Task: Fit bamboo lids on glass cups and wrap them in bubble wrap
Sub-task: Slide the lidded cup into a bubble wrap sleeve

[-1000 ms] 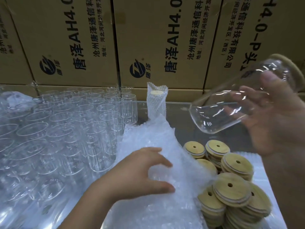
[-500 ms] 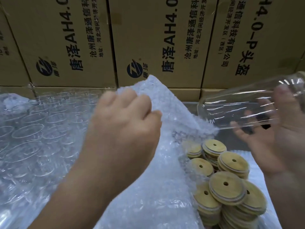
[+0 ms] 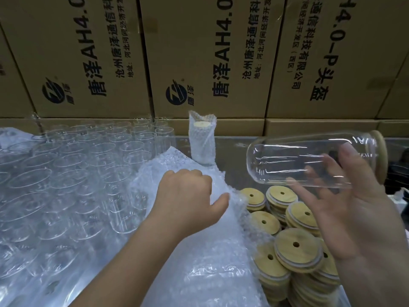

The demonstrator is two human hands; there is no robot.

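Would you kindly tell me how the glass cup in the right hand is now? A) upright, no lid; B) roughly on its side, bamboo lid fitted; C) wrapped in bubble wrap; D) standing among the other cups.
B: the right hand holds the glass cup bare and roughly sideways in the air, a bamboo lid on its mouth.

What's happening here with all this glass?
A person is packing glass cups. The right hand holds a cup on its side, its bamboo lid already fitted. The left hand grips a sheet of bubble wrap, and this cup is not yet wrapped. One wrapped cup stands at the back, many bare cups wait on the left, and spare lids are stacked on the right.
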